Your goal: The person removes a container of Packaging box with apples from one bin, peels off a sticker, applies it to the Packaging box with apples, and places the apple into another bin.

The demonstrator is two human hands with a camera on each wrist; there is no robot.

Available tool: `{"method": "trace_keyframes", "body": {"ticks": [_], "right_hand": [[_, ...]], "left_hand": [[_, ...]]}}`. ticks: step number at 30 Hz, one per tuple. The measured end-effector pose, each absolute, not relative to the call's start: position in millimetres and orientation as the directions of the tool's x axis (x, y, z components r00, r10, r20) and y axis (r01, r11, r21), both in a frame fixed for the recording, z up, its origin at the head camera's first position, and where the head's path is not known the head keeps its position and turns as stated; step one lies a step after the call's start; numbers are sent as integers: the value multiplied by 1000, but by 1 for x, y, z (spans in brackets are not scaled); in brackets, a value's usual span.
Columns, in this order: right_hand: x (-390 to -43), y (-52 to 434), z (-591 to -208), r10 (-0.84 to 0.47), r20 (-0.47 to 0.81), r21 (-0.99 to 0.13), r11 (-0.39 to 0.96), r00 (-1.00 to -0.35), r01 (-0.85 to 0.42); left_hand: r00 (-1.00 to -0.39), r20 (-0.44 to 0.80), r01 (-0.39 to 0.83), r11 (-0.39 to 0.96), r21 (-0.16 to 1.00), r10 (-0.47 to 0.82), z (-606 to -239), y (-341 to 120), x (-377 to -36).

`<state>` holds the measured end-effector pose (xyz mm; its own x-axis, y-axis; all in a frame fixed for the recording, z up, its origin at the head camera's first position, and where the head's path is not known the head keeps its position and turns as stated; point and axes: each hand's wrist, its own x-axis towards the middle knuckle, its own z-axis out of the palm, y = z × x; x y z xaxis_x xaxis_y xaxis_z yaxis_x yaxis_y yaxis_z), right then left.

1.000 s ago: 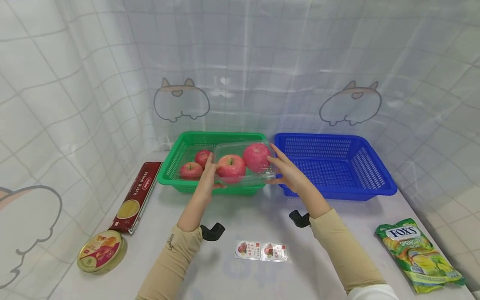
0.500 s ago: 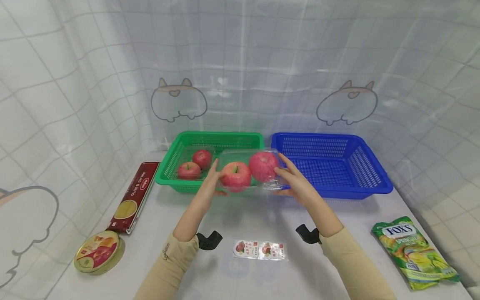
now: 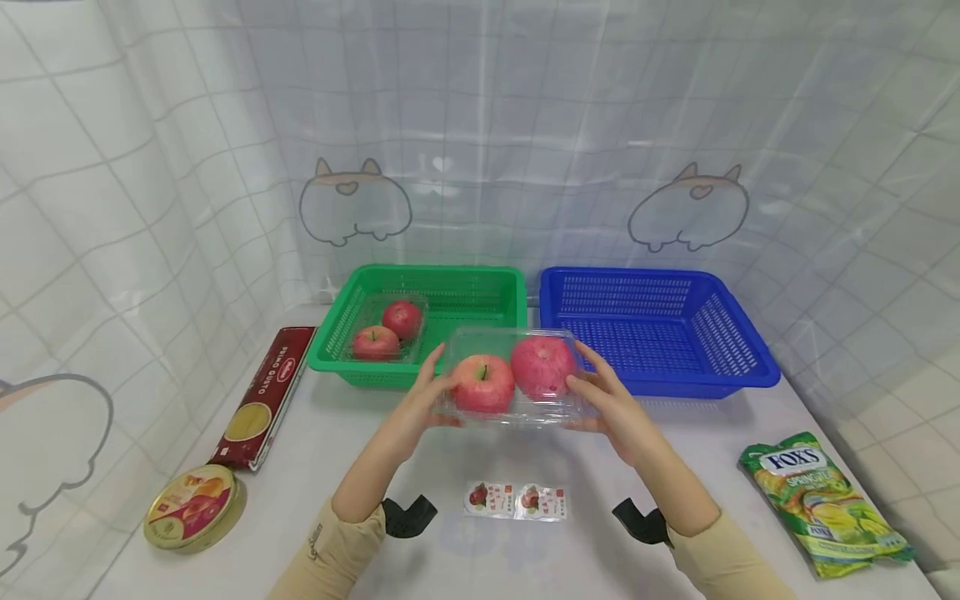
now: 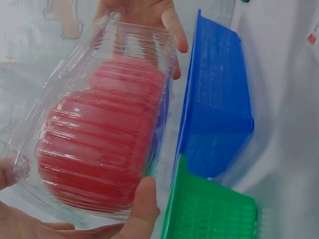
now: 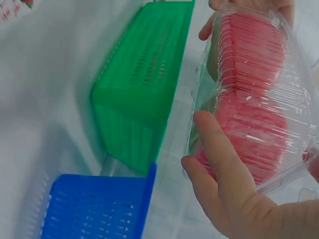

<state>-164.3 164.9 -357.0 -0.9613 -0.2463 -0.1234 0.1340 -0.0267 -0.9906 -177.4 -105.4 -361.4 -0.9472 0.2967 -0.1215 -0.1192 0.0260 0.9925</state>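
Both hands hold a clear plastic box (image 3: 510,340) in the air above the table, in front of the baskets. Inside it lie two red apples, one (image 3: 483,383) at the left and one (image 3: 543,367) at the right. The left hand (image 3: 420,408) grips the box's left end, and its fingers also show at the bottom of the left wrist view. At the right end the right hand (image 3: 615,408) grips it, fingers spread along the side in the right wrist view. Two apple stickers (image 3: 516,501) lie on the table below the box.
A green basket (image 3: 427,372) at the back left contains another clear box (image 3: 408,346) with two apples. Beside it stands a blue basket (image 3: 675,385). A red spaghetti packet (image 3: 266,396) and a round tin (image 3: 193,507) lie at left, a green FOX'S candy bag (image 3: 825,504) at right.
Both hands have brought the apple box toward the person and slightly right, away from over the green basket's front edge. The box now sits more level. The other objects stay put.
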Motion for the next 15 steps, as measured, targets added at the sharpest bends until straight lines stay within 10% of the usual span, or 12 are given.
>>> {"method": "trace_keyframes", "body": {"ticks": [15], "right_hand": [[-125,171,-383,-194,-173,-985,12,-966,174]], "left_hand": [[-898,-182,-179,46,983,401,-387,-103,-142]]}}
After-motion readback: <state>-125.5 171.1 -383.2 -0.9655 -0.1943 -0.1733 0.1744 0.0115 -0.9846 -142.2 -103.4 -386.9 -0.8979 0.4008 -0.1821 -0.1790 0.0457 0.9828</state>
